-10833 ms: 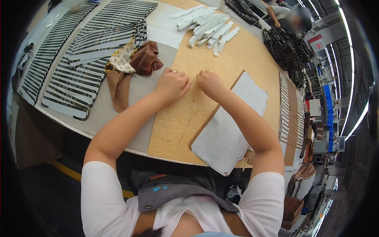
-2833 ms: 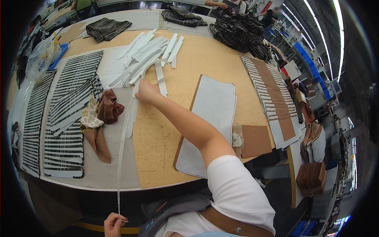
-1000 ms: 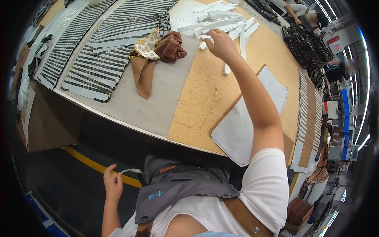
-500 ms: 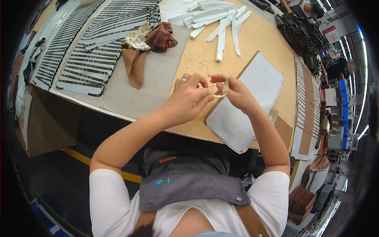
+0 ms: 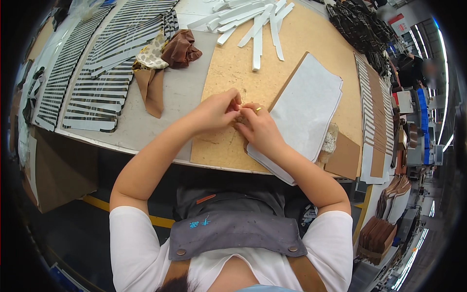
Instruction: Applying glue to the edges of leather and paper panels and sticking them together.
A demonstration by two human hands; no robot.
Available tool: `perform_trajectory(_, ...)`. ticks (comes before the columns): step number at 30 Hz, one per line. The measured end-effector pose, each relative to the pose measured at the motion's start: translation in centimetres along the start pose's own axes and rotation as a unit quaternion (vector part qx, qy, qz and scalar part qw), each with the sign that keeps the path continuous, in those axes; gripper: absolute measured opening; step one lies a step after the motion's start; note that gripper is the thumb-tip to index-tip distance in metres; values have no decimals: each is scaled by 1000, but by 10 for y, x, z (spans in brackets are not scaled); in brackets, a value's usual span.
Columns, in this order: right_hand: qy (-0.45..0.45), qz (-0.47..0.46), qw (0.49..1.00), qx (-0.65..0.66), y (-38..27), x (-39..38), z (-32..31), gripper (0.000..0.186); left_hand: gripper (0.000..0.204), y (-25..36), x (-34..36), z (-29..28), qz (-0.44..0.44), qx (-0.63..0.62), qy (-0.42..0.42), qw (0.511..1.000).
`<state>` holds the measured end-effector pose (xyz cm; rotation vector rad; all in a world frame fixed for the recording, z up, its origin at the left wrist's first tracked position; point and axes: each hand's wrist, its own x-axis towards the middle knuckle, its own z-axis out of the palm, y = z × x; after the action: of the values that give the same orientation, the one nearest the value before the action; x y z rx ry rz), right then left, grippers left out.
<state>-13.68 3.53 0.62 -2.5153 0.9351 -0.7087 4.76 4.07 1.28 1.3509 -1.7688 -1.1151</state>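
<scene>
I am pinching a small pale strip piece [image 5: 240,116] between my left hand [image 5: 216,111] and right hand [image 5: 260,129], both closed on it over the fibreboard mat [image 5: 228,78] on the desk [image 5: 180,95]. It looks light, thin and floppy, so I am gripping its ends. White strips [image 5: 255,29] are lying beyond, a white sheet stack [image 5: 306,107] just right, brown leather scraps [image 5: 180,48] left.

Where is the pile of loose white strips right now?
In the head view the pile of loose white strips lies at the far end of the tan board, beyond both hands, right of the crumpled brown fabric.
</scene>
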Motion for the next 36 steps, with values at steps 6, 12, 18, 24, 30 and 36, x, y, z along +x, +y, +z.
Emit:
perform_trajectory(6,-23,-16,999,-24,1,1,9,11,19,-38,17,-14,90,180,101,974)
perform_trajectory(12,0,-12,997,-75,28,26,8,13,29,-46,18,2,134,338,126,923)
perform_trajectory(18,-32,23,997,-64,2,3,13,14,34,-58,13,5,94,410,207,883)
perform_trajectory(24,-19,-22,999,-46,14,9,13,12,37,-53,15,9,41,431,164,887)
perform_trajectory(30,16,32,996,-80,30,47,20,9,37,-56,16,7,51,410,170,895)
perform_trajectory(36,-74,40,996,-20,-9,-5,7,7,35,-57,12,7,57,413,193,888)
